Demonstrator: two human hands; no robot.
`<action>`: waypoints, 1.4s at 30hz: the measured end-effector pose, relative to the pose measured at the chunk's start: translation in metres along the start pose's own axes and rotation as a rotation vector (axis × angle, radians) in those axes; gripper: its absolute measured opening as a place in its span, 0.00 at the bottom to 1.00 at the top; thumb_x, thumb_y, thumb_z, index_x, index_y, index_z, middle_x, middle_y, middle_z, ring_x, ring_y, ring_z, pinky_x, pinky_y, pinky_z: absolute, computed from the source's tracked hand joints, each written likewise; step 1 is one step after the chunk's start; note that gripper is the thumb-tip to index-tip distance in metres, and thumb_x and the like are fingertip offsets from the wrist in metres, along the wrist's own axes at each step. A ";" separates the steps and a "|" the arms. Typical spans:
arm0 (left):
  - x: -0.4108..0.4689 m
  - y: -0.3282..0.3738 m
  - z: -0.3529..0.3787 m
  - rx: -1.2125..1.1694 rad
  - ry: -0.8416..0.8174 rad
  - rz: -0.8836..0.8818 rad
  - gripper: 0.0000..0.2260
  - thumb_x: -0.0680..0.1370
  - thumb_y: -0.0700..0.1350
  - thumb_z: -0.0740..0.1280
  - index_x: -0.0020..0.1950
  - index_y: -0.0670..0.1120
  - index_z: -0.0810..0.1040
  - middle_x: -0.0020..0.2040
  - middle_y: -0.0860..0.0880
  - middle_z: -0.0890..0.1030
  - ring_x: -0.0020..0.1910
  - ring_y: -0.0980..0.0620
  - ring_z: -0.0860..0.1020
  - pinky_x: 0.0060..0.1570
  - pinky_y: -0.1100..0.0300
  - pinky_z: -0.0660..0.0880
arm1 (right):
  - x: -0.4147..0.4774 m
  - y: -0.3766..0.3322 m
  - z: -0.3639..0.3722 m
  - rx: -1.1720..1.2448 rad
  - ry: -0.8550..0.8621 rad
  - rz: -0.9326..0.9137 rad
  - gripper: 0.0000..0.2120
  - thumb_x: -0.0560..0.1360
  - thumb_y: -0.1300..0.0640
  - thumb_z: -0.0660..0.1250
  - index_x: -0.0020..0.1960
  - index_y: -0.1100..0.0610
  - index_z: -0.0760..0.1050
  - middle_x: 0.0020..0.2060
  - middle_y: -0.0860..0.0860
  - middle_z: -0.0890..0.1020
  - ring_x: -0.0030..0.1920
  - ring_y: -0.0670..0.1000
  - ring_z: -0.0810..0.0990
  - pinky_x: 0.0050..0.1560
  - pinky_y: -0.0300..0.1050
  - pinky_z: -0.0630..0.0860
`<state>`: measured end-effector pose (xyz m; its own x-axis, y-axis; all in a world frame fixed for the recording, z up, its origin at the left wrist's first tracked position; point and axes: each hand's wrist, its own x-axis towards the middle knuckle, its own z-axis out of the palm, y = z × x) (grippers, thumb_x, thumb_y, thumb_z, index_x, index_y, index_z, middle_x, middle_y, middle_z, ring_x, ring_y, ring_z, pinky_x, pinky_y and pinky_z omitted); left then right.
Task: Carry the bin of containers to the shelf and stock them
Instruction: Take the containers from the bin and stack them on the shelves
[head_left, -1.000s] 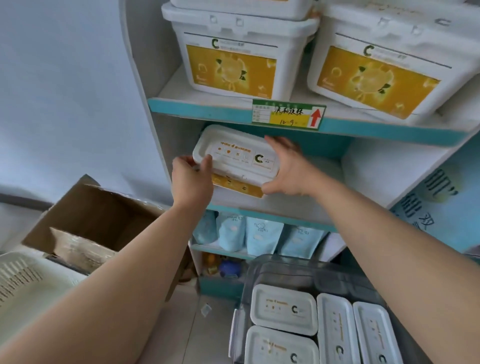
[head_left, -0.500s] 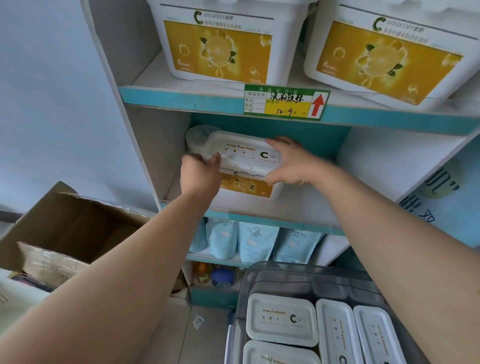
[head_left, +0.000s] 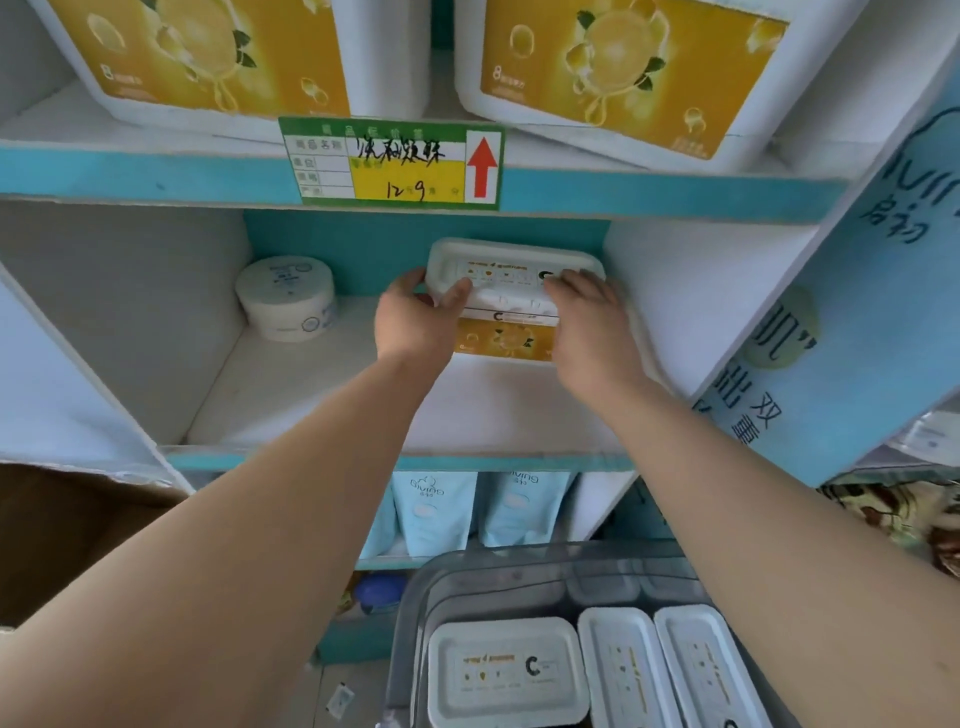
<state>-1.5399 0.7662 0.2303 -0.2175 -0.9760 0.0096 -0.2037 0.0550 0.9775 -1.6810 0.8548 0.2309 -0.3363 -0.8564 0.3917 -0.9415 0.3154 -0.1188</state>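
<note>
Two hands, left hand (head_left: 415, 325) and right hand (head_left: 592, 327), clasp the container (head_left: 511, 291) by its ends deep on the shelf (head_left: 311, 405); an uneven release could tip it.

Bare shelf board (head_left: 311, 405) between round tub (head_left: 285, 299) and container (head_left: 514, 270); side wall (head_left: 691, 312) close at right.

The shelf (head_left: 311, 395) is being lit evenly by soft, diffuse light, and its whites are being pushed slightly toward blue. Only faint shading is being cast under the upper board (head_left: 130, 174) and beside the container (head_left: 514, 260). Straight edges are being bowed toward the borders by the wide lens. Fine print on the price label (head_left: 389, 163) is being smeared, and the forearms (head_left: 234, 545) are being rendered soft.
</note>
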 end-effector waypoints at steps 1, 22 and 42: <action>0.001 0.000 0.005 -0.009 0.001 0.003 0.22 0.75 0.53 0.70 0.65 0.46 0.74 0.51 0.48 0.83 0.47 0.47 0.82 0.52 0.50 0.80 | 0.002 0.002 0.001 -0.030 0.006 0.003 0.28 0.71 0.72 0.60 0.70 0.61 0.68 0.67 0.58 0.72 0.69 0.60 0.65 0.73 0.54 0.56; 0.003 -0.023 -0.080 0.809 0.034 0.242 0.20 0.78 0.50 0.63 0.69 0.43 0.70 0.61 0.40 0.74 0.59 0.39 0.73 0.51 0.49 0.73 | -0.003 -0.088 0.009 0.188 0.183 -0.193 0.16 0.74 0.62 0.68 0.61 0.63 0.77 0.57 0.58 0.81 0.57 0.61 0.78 0.58 0.53 0.74; 0.077 -0.078 -0.114 0.627 0.202 0.010 0.28 0.75 0.42 0.68 0.73 0.39 0.61 0.68 0.38 0.70 0.66 0.41 0.71 0.64 0.50 0.70 | 0.076 -0.174 0.100 0.757 -0.277 -0.035 0.30 0.68 0.54 0.75 0.68 0.51 0.69 0.62 0.52 0.79 0.61 0.55 0.77 0.59 0.49 0.74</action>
<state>-1.4316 0.6625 0.1787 -0.0513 -0.9918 0.1173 -0.7335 0.1171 0.6695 -1.5445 0.6937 0.1904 -0.2062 -0.9623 0.1775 -0.6773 0.0095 -0.7357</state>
